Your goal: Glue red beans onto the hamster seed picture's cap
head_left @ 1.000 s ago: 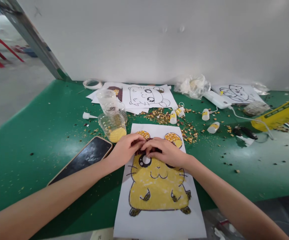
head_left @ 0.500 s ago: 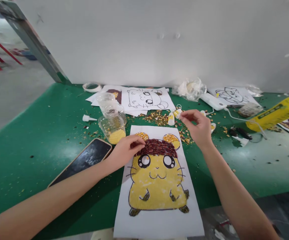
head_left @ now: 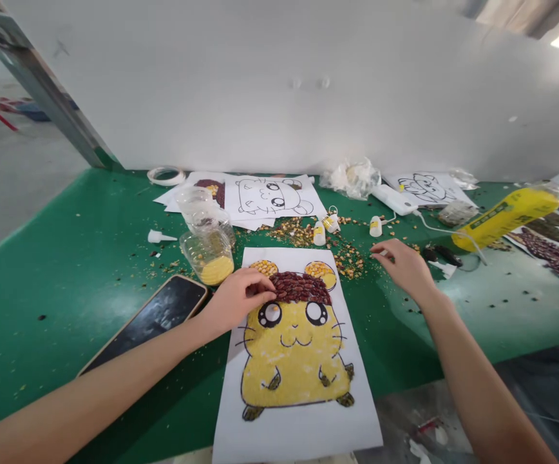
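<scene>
Pic sheet (head_left: 296, 367) lies flat on green table (head_left: 81, 258), front & ctr, near edge at the table's front: cartoon animal w/ yellow body, dark-red seed band across the head, corn kernels in both ears. L hand (head_left: 243, 295) is at the sheet's upper L, fingers curled, thumb & index tips close tog. by the L end of the seed band; can't tell if anything's pinched. R hand (head_left: 400, 264) is off the sheet, over the table to its R, fingers part bent, thumb near fingertips; can't tell if it's holding sth. small. Phone (head_left: 156, 316) lies L of the sheet, next to L forearm; clear plastic cups (head_left: 207, 241) just beyond it, nearest one w/ yellow grain (head_left: 216, 270). White nozzle (head_left: 160, 237) sits L of the cups, tape roll (head_left: 166, 175) farther back. Behind the sheet: loose kernels (head_left: 350, 258), small bottles (head_left: 319, 233), line drawing (head_left: 272, 196) on other papers, crumpled plastic bag (head_left: 351, 177). Back R: white device (head_left: 395, 199) w/ cable, 2nd drawing (head_left: 427, 188). Far R: yellow bottle (head_left: 511, 216) on its side, seed-covered pic (head_left: 554, 254) partly in view.
</scene>
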The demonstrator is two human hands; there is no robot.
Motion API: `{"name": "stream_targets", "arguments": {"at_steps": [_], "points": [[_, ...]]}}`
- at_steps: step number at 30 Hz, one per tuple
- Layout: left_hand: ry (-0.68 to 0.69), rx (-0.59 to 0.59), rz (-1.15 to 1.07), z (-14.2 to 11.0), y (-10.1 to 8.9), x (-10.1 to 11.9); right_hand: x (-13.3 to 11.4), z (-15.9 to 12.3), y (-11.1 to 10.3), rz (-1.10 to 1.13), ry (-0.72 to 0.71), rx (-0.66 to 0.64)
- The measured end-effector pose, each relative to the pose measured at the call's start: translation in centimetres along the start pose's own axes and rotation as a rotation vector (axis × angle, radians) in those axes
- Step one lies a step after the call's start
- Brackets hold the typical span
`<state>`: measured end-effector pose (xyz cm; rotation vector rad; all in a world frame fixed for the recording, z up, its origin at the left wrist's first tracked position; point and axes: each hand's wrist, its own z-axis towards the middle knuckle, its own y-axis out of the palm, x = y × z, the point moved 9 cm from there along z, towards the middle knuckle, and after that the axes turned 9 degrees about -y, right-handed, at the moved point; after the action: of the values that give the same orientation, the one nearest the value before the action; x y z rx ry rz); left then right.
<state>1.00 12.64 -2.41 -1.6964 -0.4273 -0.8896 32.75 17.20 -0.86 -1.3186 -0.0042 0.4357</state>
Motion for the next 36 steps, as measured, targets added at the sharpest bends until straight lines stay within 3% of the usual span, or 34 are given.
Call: {"name": "stream_targets", "arguments": {"at_steps": [8, 14, 31, 34, 36], "points": [[-0.014, 0.008, 0.004, 0.2, 0.0, -0.3, -4.1, 3.7, 0.8, -0.171, -0.037, -0.146], [-0.029, -0.001, 0.010, 0.2, 0.1, -0.6, -3.5, 4.8, 2.1, -0.216, 0.012, -0.319], [-0.011, 0.020, 0.012, -0.1, -0.3, 0.0, -3.5, 4.5, 2.9, -0.237, -0.017, -0.312], [-0.013, 0.018, 0.024, -0.2, -0.3, 0.0, -5.4, 3.7, 2.4, -0.220, -0.046, -0.286], [-0.012, 0.015, 0.026, -0.2, -0.3, 0.1, -8.2, 2.3, 2.3, -0.153, -0.115, -0.266]]}}
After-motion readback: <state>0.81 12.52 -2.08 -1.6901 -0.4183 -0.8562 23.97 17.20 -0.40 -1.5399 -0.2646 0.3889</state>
